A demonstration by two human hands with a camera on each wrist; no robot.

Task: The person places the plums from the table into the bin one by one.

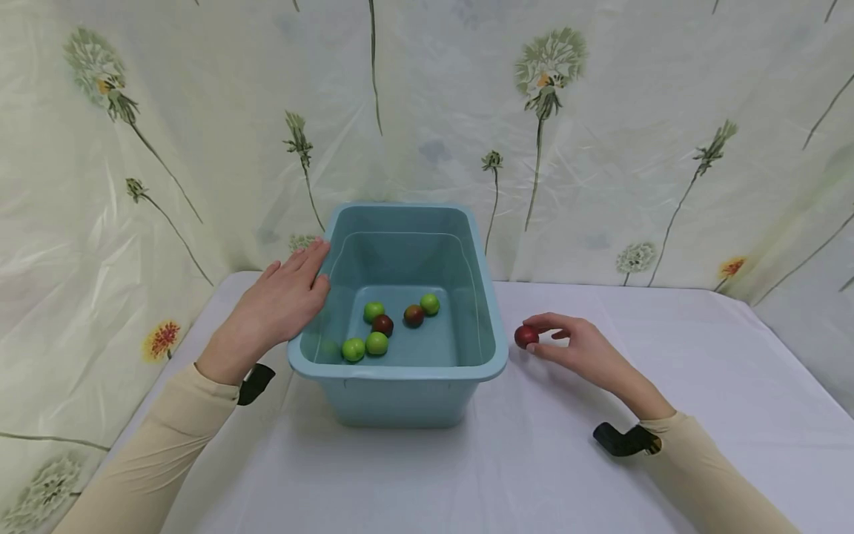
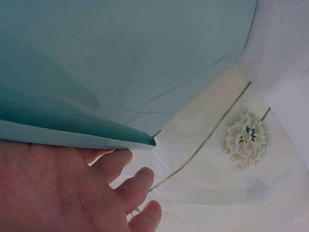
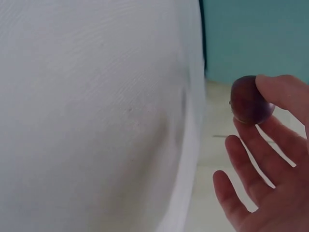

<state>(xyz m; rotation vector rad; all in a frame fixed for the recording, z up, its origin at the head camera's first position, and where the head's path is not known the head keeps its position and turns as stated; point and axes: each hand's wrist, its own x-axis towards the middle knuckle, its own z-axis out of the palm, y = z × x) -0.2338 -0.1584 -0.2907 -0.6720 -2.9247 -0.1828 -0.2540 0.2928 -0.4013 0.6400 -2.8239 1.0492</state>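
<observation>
A dark red plum (image 1: 526, 337) is pinched between thumb and fingertips of my right hand (image 1: 579, 350), just right of a blue plastic basin (image 1: 400, 397). In the right wrist view, the plum (image 3: 251, 100) sits between the thumb and the nearest fingers, while the other fingers spread apart. My left hand (image 1: 283, 300) rests on the basin's left rim, its fingers fairly straight. The left wrist view shows that hand (image 2: 91, 188) beneath the rim's edge. On the basin floor lie several small green fruits (image 1: 376, 343) and two dark reddish ones, including one plum (image 1: 382, 325).
The basin stands on a white cloth (image 1: 414, 482) that covers the table. Behind it hangs a plastic curtain (image 1: 427, 96) printed with dandelions, which also runs along the left side. Black wrist devices (image 1: 626, 439) are worn at both sleeves.
</observation>
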